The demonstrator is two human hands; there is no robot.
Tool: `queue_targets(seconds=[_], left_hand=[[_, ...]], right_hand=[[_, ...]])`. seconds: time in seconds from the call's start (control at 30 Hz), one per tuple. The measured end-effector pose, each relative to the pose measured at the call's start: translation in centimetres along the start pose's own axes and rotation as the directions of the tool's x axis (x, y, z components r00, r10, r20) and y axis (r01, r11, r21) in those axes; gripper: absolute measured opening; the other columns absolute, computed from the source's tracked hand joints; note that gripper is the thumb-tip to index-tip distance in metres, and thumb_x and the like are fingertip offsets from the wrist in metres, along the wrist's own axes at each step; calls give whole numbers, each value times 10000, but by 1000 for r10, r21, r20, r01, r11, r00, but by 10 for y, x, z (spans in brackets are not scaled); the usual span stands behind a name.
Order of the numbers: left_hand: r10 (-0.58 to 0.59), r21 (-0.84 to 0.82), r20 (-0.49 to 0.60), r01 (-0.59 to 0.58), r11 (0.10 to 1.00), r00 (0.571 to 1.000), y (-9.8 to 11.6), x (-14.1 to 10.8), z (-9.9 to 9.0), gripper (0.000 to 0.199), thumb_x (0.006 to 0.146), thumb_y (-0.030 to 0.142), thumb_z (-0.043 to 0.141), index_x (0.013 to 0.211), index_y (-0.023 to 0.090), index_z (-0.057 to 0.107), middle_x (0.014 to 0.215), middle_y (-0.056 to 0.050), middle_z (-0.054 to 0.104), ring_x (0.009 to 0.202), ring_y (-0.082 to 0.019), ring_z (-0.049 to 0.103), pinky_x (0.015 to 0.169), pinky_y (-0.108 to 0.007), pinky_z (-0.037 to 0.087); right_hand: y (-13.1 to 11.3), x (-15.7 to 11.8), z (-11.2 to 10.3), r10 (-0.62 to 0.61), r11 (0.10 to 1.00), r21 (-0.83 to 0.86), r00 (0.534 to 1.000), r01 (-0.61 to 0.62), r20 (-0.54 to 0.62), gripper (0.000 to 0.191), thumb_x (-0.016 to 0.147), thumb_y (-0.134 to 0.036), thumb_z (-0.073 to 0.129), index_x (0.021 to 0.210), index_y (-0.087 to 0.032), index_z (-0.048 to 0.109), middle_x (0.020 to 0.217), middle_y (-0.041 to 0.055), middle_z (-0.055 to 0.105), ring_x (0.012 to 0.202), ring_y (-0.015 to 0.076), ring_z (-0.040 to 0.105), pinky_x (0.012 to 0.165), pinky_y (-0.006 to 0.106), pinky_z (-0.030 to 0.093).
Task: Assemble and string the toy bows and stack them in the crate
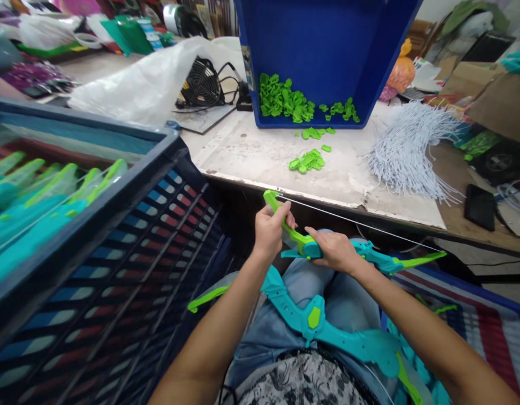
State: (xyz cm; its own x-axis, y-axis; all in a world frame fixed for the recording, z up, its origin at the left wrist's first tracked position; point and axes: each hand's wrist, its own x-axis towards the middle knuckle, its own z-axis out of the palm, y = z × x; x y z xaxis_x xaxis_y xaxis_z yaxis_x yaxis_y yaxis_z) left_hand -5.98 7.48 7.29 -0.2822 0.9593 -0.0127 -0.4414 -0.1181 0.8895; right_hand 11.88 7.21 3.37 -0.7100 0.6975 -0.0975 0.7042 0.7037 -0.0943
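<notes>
Head-worn view, facing forward and down, close above lap [353, 306]

One left hand [268, 232], one right hand [334, 248]. Two bows near them: one held bow [380, 259], one lap bow [350, 339]. Crated bows [36, 225] overlap, uncountable. One crate [169, 149], one bin [319, 50], one fan [203, 81], one string bundle [411, 149]. Green clips [285, 101]: dozens.

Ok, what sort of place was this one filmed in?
Probably a small workshop: loose green parts in a blue bin, a bundle of pale strings on a worn table, and several teal-and-green bows in a crate.
</notes>
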Motion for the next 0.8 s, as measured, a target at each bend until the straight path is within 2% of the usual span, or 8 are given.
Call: queue_targets(seconds=[0.17,0.23,0.3,0.4,0.47,0.63,0.7,0.8], left_hand=[[-128,145,128,109,983,983,4,19,-4,342,712,458,693,641,176,514,484,40,524,444,-106,515,523,-254,482],[-175,232,49,160,959,983,1,22,-19,360,689,477,707,806,165,572,616,6,615,552,-136,590,571,-263,497],[-98,347,-75,118,930,992,2,14,-44,428,673,462,719,949,161,590,798,-36,666,724,-164,638,646,-265,504],[137,565,-198,-1,825,971,11,-20,-88,384,707,437,685,966,161,622,914,-57,667,865,-177,626,745,-268,493],[170,698,-201,19,715,965,17,-53,-113,308,748,435,639,888,161,649,840,-48,672,808,-175,620,737,-270,485],[-101,834,-88,129,537,991,6,-138,-144,224,769,392,585,766,182,663,747,-39,683,700,-192,628,638,-279,496],[-207,877,18,85,473,978,-5,-162,-147,200,786,363,564,772,195,671,775,-45,688,714,-198,634,642,-289,506],[-280,915,139,-15,403,950,-18,-185,-151,190,810,349,550,837,209,675,856,-66,688,812,-217,644,738,-326,519]], right_hand=[[8,8,-3,26,997,65,999,-28,44,851,754,-494,696,1441,-157,325,1174,140,650,1054,276,626,797,316,475],[7,14,-5,51,996,67,992,-60,119,886,724,-573,688,1439,-187,332,1137,128,674,1029,301,641,759,324,473],[3,21,-5,82,994,56,980,-93,179,927,697,-644,671,1436,-196,338,1088,133,695,997,326,653,738,335,463],[-1,29,-2,138,989,21,976,-143,168,912,712,-657,653,1416,-156,362,1058,161,698,986,340,650,769,354,437],[0,32,1,149,989,-1,981,-150,124,853,730,-634,656,1366,-120,415,1055,175,691,1008,340,634,822,374,409],[9,43,5,112,994,-11,990,-112,89,856,744,-659,629,1356,-102,410,1175,186,636,1069,347,573,890,413,347],[10,43,3,128,991,-47,990,-125,62,840,763,-656,607,1357,-95,414,1185,197,621,1065,357,552,893,430,336],[-1,23,-1,118,991,-54,989,-124,-92,609,873,-528,538,1285,-82,497,1145,201,616,1043,340,528,870,420,346]])
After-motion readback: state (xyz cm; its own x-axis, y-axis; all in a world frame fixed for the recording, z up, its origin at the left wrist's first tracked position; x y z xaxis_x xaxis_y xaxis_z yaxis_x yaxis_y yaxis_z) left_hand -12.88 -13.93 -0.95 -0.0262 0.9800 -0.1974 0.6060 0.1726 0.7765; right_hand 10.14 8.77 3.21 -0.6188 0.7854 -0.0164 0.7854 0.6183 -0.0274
